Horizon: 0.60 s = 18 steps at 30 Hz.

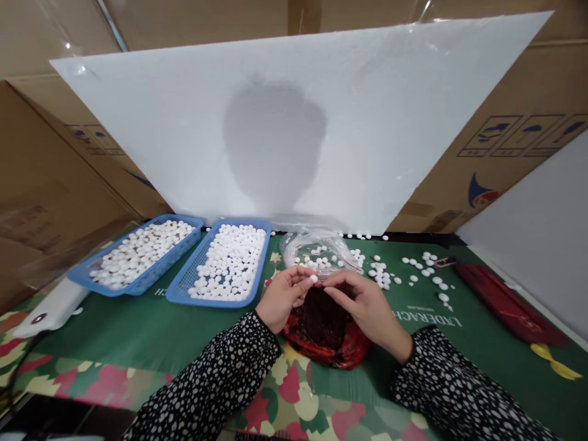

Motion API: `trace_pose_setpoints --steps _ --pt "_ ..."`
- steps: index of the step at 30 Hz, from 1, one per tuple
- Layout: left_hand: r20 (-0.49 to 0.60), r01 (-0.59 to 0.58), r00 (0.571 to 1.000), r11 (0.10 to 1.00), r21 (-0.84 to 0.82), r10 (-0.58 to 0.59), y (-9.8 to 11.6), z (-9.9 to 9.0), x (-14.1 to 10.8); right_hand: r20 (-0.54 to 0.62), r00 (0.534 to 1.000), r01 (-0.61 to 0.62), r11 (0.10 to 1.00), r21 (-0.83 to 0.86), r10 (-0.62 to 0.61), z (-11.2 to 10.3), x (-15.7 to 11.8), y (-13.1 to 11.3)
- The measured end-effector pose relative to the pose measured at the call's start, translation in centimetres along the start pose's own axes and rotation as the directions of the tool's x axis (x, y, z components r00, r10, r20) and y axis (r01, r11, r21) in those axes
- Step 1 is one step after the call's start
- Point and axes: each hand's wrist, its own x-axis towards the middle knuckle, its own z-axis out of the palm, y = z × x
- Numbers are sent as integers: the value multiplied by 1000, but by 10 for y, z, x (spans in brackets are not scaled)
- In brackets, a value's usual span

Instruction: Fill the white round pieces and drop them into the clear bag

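My left hand (285, 297) pinches a small white ball (313, 278) between thumb and fingertips. Close beside it, my right hand (365, 306) has its fingers bent together at the ball's right side; whatever they grip is too small to tell. Both hands are above a red bag (316, 355) holding a dark brown, crumbly mass (324, 318). Just behind the fingers lies a clear plastic bag (342, 248) with several white balls in it.
Two blue baskets (172, 293) (138, 285) full of white balls stand at left; brown specks show in the farther-left one. Loose white balls (380, 275) lie right of the plastic bag. A dark red pouch (505, 300) rests at far right. A white board (390, 122) leans behind, against cardboard.
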Motion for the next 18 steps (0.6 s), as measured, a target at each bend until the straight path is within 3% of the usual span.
trace_pose_setpoints --steps 8,13,18 --pt "-6 13 1000 1000 -20 -14 1 0 -1 -111 991 -39 964 264 71 -1 -1 -4" --pt "-18 8 1000 999 -53 -9 2 2 -1 -42 995 -79 956 282 94 0 -2 -5" --pt "3 5 1000 998 -55 -5 2 2 -1 -61 995 -65 963 263 83 2 -1 -6"
